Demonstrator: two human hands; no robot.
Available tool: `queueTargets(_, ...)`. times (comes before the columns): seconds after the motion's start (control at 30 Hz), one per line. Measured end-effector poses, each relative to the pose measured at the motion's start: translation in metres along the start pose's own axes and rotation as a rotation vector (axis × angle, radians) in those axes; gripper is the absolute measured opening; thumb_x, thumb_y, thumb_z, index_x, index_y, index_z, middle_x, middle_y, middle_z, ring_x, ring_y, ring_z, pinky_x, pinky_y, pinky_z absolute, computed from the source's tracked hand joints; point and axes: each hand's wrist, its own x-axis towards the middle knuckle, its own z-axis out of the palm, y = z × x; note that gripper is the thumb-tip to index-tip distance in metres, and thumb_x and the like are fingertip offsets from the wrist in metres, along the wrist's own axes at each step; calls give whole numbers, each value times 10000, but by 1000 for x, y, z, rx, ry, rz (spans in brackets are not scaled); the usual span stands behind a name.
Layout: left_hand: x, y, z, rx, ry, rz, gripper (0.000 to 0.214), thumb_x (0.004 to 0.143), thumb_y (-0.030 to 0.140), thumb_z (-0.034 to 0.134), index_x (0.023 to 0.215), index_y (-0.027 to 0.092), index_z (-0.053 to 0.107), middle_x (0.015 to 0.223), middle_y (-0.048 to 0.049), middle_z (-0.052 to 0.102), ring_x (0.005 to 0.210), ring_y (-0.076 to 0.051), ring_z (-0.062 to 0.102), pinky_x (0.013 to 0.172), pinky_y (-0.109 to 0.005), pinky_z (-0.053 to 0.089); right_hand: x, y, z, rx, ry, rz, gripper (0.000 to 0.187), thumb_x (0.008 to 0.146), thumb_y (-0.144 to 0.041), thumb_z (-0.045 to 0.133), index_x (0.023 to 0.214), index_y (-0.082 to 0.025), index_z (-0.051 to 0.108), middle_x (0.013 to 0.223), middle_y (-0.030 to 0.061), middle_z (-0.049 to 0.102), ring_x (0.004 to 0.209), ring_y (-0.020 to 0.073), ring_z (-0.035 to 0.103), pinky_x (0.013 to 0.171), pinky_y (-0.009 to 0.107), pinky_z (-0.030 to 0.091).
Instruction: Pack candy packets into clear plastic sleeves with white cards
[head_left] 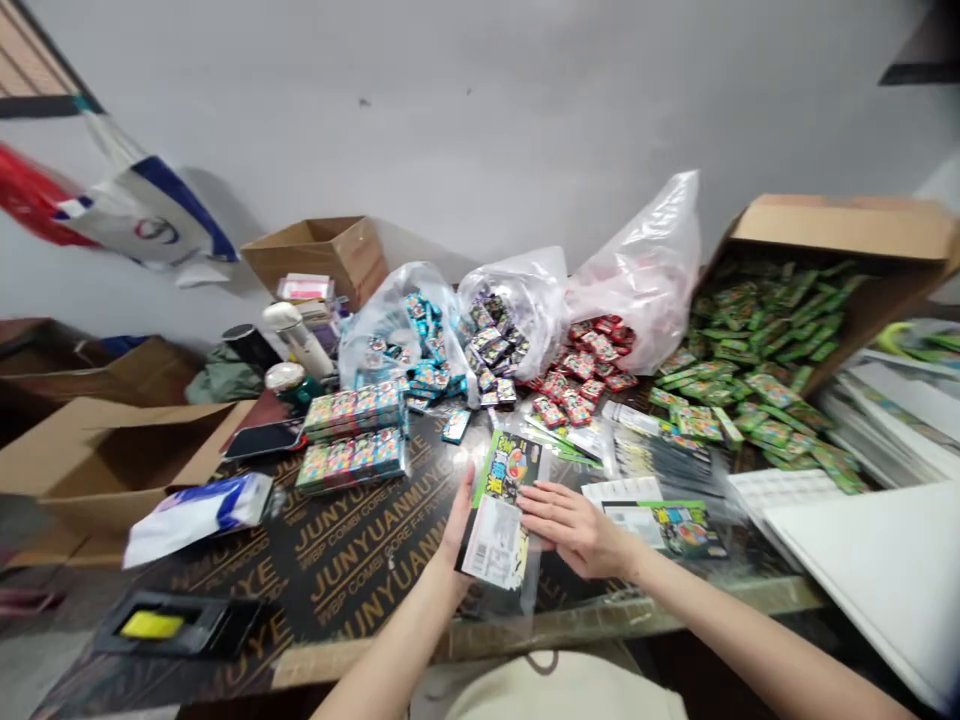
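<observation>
A black and green printed packet (496,535) with a white barcode label and a clear plastic edge is held tilted above the table's front. My left hand (456,525) grips its left side, the thumb along the edge and the other fingers hidden behind. On its right side my right hand (574,525) lies with outstretched fingers against the front. A similar flat printed packet (675,528) rests on the table just right of my right hand. Beyond the held packet, a small blue box (456,425) and several green-edged strips (566,445) lie on the table.
Clear bags spill blue (427,330), purple-black (495,345) and red small packs (585,365) at the back. A tipped carton (847,225) pours out green packs. Wrapped box stacks (352,455), a phone (264,438) and an open carton (112,450) stand left; white sheets (862,560) lie right.
</observation>
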Motion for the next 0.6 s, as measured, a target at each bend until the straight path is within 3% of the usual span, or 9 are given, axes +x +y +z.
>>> queueTargets(0.1,-12,-3,-8,2,68,48,606,787,565,397,1147,94,522,993,-139,651,920,-262,607,860,-439,419,16,1,-3,132,137,143,445,797,-157,393,1234,-224,451,1220,85,534,1165,219,458,956,444,388)
queueTargets(0.2,-20,-11,-18,94,118,89,490,791,420,476,1145,86,529,1006,-140,648,919,-238,607,863,-383,425,37,5,-5,202,425,495,333,798,-231,498,1131,-242,492,1087,68,579,1030,206,532,892,386,425)
queueTargets(0.27,-24,-17,-23,168,122,131,465,762,335,528,1163,100,521,1038,-135,636,934,-230,599,863,-362,422,51,9,-4,286,488,649,395,727,-290,623,1089,-235,474,968,44,591,923,194,556,834,349,441)
queueTargets(0.37,-27,-19,-23,269,119,191,526,704,287,596,1202,147,498,1074,-115,617,952,-231,583,842,-343,420,65,15,-3,426,391,664,396,631,-338,718,942,-211,508,772,-9,555,734,154,534,687,276,441)
queueTargets(0.5,-33,-10,-11,410,129,271,571,610,244,670,1159,155,541,1066,-84,611,980,-244,546,818,-314,408,72,17,-10,400,132,500,291,619,-389,721,619,-169,530,677,-14,510,676,134,477,653,253,386)
queueTargets(0.6,-36,-3,-1,544,153,352,515,581,212,693,1081,140,595,1017,-65,629,981,-235,534,851,-296,376,72,16,-18,317,-58,439,317,586,-421,737,716,-170,594,698,1,544,748,168,488,717,283,379)
